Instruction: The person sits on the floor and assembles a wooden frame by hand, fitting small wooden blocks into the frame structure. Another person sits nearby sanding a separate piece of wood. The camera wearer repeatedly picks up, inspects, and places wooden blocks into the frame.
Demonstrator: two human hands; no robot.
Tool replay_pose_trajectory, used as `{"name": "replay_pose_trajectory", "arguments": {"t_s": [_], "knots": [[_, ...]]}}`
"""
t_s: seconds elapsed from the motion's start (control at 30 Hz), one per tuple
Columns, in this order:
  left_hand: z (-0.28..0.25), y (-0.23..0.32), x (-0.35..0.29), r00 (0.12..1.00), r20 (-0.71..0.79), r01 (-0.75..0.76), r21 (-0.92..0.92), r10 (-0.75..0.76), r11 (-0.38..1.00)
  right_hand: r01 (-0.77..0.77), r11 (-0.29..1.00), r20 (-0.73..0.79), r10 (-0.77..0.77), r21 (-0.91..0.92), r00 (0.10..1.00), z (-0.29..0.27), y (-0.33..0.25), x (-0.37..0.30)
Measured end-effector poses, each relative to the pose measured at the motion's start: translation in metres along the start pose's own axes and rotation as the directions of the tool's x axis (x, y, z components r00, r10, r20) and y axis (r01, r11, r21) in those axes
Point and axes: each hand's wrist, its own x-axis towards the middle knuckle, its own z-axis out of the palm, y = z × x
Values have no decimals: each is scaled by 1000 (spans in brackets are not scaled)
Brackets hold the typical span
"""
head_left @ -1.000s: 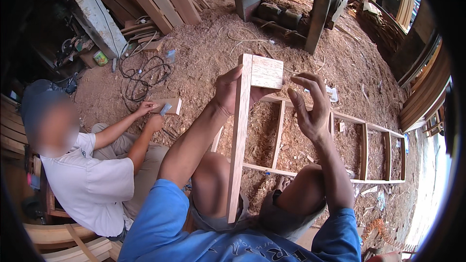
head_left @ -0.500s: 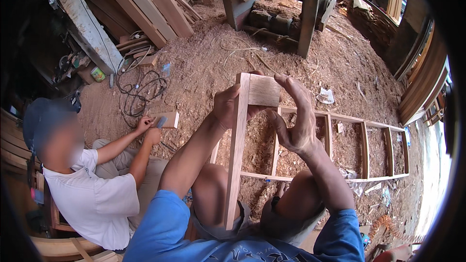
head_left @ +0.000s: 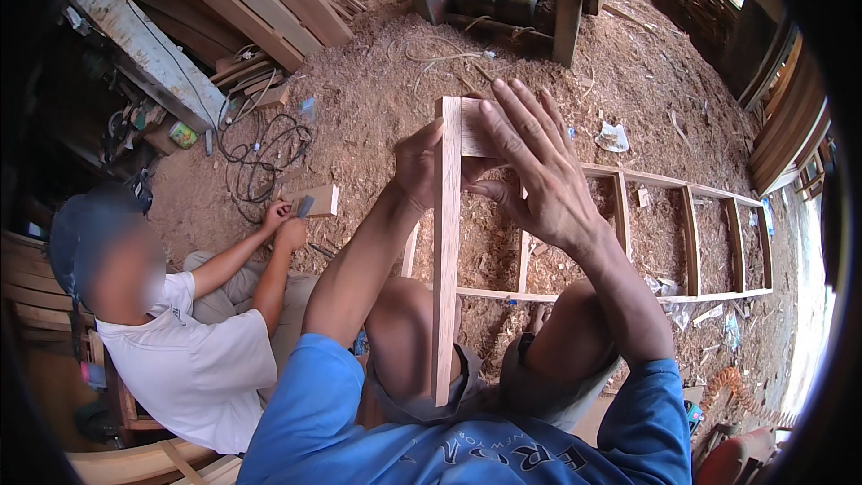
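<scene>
My left hand (head_left: 418,164) is closed round the far end of a long wooden bar (head_left: 446,260), its fingers mostly hidden behind the wood. The bar runs back toward my chest between my knees. At its far end a short wooden block (head_left: 476,139) meets it at a right angle on the right side. My right hand (head_left: 548,180) touches the block's right end, its fingers stretched out and the thumb apart below. Beyond and below my hands, a ladder-like wooden frame (head_left: 620,207) lies on the floor.
At my left sits a person in a white shirt (head_left: 193,368), working a hand tool on a small wooden board (head_left: 319,200). Wood shavings (head_left: 350,99) cover the floor. A black cable (head_left: 256,157) lies coiled there. Planks (head_left: 260,0) lean far left; a machine stand (head_left: 503,4) is ahead.
My right hand has moved in over the block, its fingers now covering much of its face. The bar and block have shifted slightly away in the view, which has also moved a little.
</scene>
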Motion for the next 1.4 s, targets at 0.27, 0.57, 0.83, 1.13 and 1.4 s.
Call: {"name": "replay_pose_trajectory", "arguments": {"t_s": [0.27,0.57,0.83,1.13,1.4], "knots": [[-11,3,1,1000,15,-4,72,3,997,-35,994,-176,53,102,983,-4,17,-5],[-6,1,-1,998,-36,61,151,-57,987,-69,982,-113,90,173,990,-7,15,-5],[17,-7,15,941,-132,-181,583,312,792,-11,993,-364,52,115,930,-16,22,-3],[16,-6,16,879,228,-256,967,419,10,-52,994,-391,84,92,917,-16,29,-8],[25,-11,16,819,203,-279,958,537,63,72,984,-482,15,160,876,-7,32,-9]]}}
